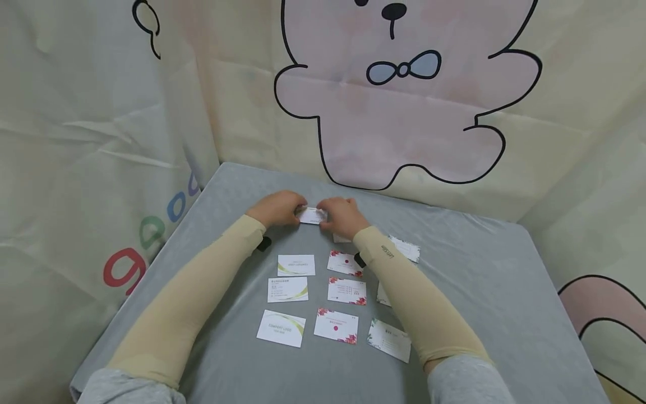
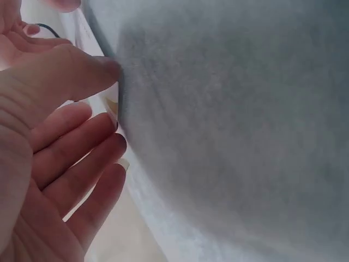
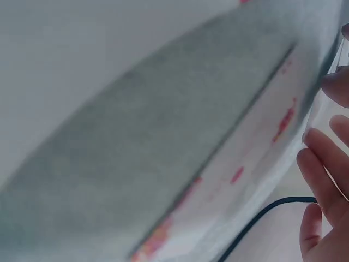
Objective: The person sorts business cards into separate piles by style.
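At the far part of the table, a white business card [image 1: 312,215] is held between both hands. My left hand [image 1: 279,208] pinches its left end, thumb on one side and fingers on the other, and a gold corner of the card [image 2: 112,103] shows in the left wrist view. On the opposite end, my right hand [image 1: 343,216] pinches the card between thumb and fingers. Just below the right hand lies another card [image 1: 341,238], partly hidden by it. A card with red flower prints [image 3: 240,164] lies near the right hand in the right wrist view.
Cards lie in rough columns on the grey cloth-covered table [image 1: 227,348]: green-gold ones [image 1: 287,289] at left, red-flowered ones [image 1: 346,290] in the middle, leaf-edged ones [image 1: 390,339] at right. The right forearm partly covers the right column. A printed curtain [image 1: 404,140] hangs behind.
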The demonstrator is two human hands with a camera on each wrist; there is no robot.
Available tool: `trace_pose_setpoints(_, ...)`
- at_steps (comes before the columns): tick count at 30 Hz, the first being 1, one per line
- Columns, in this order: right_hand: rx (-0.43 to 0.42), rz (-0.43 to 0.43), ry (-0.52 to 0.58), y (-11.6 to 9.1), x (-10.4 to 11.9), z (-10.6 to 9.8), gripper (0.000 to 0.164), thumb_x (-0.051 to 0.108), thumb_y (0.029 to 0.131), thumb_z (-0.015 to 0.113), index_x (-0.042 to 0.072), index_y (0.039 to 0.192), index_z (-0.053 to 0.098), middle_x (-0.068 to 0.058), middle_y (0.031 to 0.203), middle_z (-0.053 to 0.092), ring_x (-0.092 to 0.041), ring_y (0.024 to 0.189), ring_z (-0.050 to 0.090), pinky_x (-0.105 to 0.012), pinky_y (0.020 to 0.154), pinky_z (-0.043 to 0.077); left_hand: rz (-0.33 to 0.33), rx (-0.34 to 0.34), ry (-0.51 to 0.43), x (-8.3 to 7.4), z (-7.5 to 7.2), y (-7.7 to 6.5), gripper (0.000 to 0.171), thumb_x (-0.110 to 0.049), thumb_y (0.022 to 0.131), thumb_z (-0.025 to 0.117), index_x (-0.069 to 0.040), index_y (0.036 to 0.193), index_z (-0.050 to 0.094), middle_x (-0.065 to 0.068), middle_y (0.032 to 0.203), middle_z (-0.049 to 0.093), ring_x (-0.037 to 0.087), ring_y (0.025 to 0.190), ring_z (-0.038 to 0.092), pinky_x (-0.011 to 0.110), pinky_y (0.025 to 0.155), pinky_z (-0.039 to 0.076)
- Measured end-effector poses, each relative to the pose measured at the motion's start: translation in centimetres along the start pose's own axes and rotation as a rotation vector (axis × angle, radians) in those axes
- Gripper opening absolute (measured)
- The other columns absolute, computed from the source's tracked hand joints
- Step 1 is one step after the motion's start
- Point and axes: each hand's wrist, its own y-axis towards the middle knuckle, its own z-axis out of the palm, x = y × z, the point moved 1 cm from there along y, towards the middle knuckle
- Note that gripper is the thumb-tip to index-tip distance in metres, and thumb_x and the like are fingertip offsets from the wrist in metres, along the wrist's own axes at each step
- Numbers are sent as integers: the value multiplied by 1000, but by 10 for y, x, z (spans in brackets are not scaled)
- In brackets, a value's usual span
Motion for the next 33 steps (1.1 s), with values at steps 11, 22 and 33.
trace_pose_setpoints(11, 28, 68, 84, -3, -9, 16, 44, 32, 101, 78, 15, 139, 69, -5, 149, 68, -25, 146, 57, -59, 117, 34, -28, 1, -50, 0, 14, 0, 22, -9, 93, 76, -5, 114, 72, 7, 91, 62, 24, 89, 56, 40, 82, 45)
trace_pose_setpoints(22, 31, -78, 127, -67, 24, 3, 48, 42, 97, 82, 16, 136, 69, -2, 138, 72, -21, 132, 64, -59, 114, 33, 47, -61, -93, -20, 16, -86, 50, -20, 96, 81, -2, 141, 69, 14, 139, 73, 31, 132, 68, 48, 115, 52)
trace_pose_setpoints(33, 87, -179, 39, -100, 52, 20, 38, 44, 96, 82, 22, 124, 68, 4, 130, 72, -17, 125, 65, -54, 107, 38, 64, -5, -97, -39, 28, -137, 51, -22, 88, 91, -4, 132, 74, 8, 128, 77, 23, 115, 72, 44, 104, 57)
